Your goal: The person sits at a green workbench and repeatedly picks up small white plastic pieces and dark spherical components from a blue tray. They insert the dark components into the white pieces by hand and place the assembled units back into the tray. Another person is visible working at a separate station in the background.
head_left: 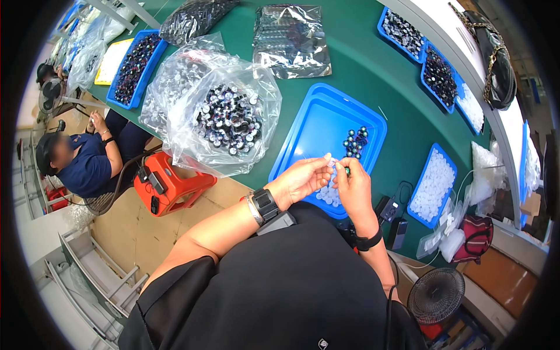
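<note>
Left hand (304, 178): fingertips pinched on small pale piece (331, 164), outline blurred. Right hand (355, 188): thumb and finger gripping dark green piece (348, 171), mostly covered. Both pieces above near part of blue tray (311, 127). In tray: dark round pieces (356, 142) beyond right fingers; white pieces (329, 196) partly hidden by hands. Leftward, clear bag (185, 133) of dark, pale-topped bits. Farther, shiny packet (291, 42), any print unreadable through glare.

A black top (280, 280) is worn — with a boxy left wristband (266, 204) and a black right wristband (369, 240).
</note>
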The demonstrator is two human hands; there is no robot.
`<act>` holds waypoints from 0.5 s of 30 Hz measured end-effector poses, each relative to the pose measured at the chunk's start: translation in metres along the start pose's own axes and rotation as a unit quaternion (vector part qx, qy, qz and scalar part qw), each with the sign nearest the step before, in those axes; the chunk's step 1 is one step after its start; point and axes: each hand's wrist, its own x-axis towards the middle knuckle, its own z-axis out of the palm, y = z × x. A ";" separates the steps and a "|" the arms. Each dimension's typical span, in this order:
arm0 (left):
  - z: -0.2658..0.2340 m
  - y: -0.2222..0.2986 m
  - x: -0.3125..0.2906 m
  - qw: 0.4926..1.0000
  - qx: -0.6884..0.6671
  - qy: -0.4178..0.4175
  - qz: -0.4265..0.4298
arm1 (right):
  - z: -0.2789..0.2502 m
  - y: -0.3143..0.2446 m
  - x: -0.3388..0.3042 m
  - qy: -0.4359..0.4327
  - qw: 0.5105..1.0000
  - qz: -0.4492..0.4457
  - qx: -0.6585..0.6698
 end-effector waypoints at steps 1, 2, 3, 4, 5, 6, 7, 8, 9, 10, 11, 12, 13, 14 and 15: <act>-0.001 0.000 0.001 1.000 -0.005 -0.001 -0.001 | 0.000 0.002 0.000 0.003 1.000 -0.008 -0.014; -0.001 -0.001 0.002 1.000 -0.010 -0.002 -0.003 | 0.001 0.003 0.000 0.011 0.999 -0.018 -0.025; -0.001 -0.001 0.002 1.000 -0.010 -0.001 -0.002 | 0.002 0.005 -0.001 0.018 0.999 -0.028 -0.035; -0.001 -0.001 0.002 1.000 -0.009 0.000 -0.002 | 0.003 0.006 -0.001 0.025 0.998 -0.038 -0.046; -0.002 -0.001 0.002 1.000 -0.009 0.001 -0.001 | 0.003 0.005 -0.001 0.024 0.998 -0.032 -0.038; -0.002 -0.001 0.002 1.000 -0.007 0.003 -0.003 | 0.004 0.005 -0.002 0.023 0.999 -0.025 -0.030; -0.001 -0.001 0.002 1.000 -0.004 0.004 -0.005 | 0.004 0.005 -0.002 0.022 0.999 -0.018 -0.022; -0.002 -0.001 0.002 1.000 -0.002 0.006 -0.006 | 0.005 0.005 -0.002 0.025 0.999 -0.020 -0.026; -0.002 -0.002 0.002 1.000 0.010 0.003 -0.003 | 0.005 0.005 -0.002 0.027 0.999 -0.020 -0.030; -0.002 -0.004 0.002 1.000 0.021 0.000 0.001 | 0.006 0.005 -0.001 0.029 0.999 -0.021 -0.033; -0.003 -0.005 0.003 0.999 0.033 -0.003 0.004 | 0.007 0.004 -0.001 0.031 0.998 -0.028 -0.039; -0.005 -0.006 0.004 0.999 0.035 -0.004 0.007 | 0.007 0.003 -0.001 0.033 0.998 -0.036 -0.045; -0.006 -0.007 0.005 0.999 0.038 -0.004 0.010 | 0.008 0.003 -0.001 0.034 0.997 -0.043 -0.051; -0.007 -0.007 0.005 0.999 0.040 -0.005 0.012 | 0.008 0.005 -0.001 0.022 0.999 -0.033 -0.034; -0.005 -0.006 0.005 0.999 0.047 0.007 0.020 | 0.008 0.009 -0.001 0.009 1.000 -0.023 -0.018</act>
